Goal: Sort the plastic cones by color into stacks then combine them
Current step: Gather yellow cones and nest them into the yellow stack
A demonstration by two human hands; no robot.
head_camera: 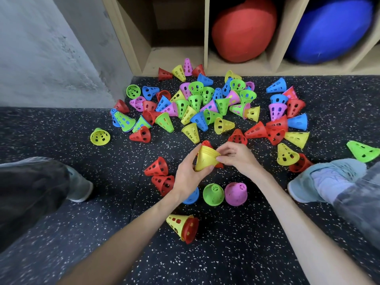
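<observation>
My left hand (188,174) grips a stack of yellow cones (205,159) above the floor. My right hand (236,159) pinches the wide rim end of that stack from the right. Behind the hands a large heap of loose cones (201,105) in red, yellow, green, blue and pink covers the floor. Just below my hands stand a green cone (213,194), a pink cone (235,193) and a blue cone (192,197) partly hidden by my left wrist. Two red cones (157,167) lie to the left. A yellow cone nested with a red one (182,227) lies nearer to me.
My two shoes (324,182) rest on the speckled black floor (123,233) on either side. A wooden shelf unit (205,38) at the back holds a red ball (244,27) and a blue ball (329,29). A grey wall (51,48) stands at the left.
</observation>
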